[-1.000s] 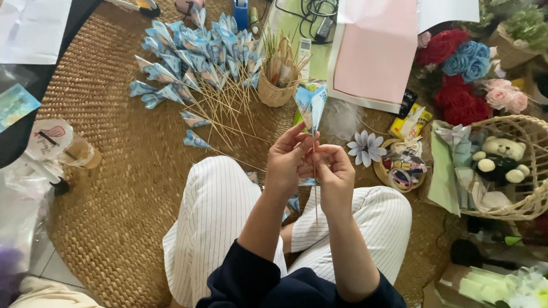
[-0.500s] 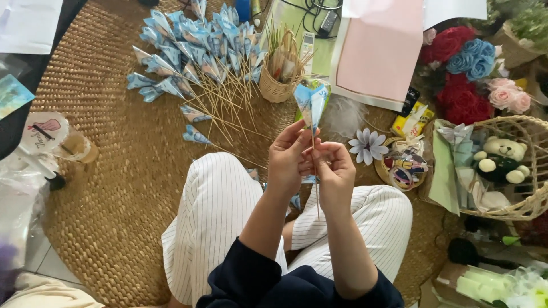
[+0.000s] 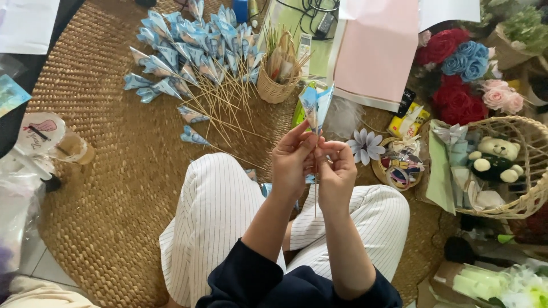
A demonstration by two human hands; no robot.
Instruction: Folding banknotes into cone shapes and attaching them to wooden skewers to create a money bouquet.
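Both hands meet in front of me above my striped trousers. My left hand [image 3: 291, 162] pinches the base of a blue folded paper cone [image 3: 315, 104] at the top of a thin wooden skewer [image 3: 315, 197]. My right hand [image 3: 337, 174] grips the same skewer just below, fingers curled round it. The skewer hangs down between my knees. On the woven round mat [image 3: 108, 171] ahead lies a fan-shaped pile of finished blue cones on skewers [image 3: 194, 51].
A small wicker basket of sticks [image 3: 278, 80] stands ahead. A pink sheet [image 3: 377, 51] and red, blue and pink fabric roses [image 3: 462, 74] lie to the right, with a big wicker basket [image 3: 531, 194] holding a teddy bear [image 3: 495, 159]. A paper flower [image 3: 365, 145] and a small round tray [image 3: 397, 168] lie near my right knee.
The hands stay together on the skewer; fingers have shifted slightly round the cone's base. Nothing else has moved.
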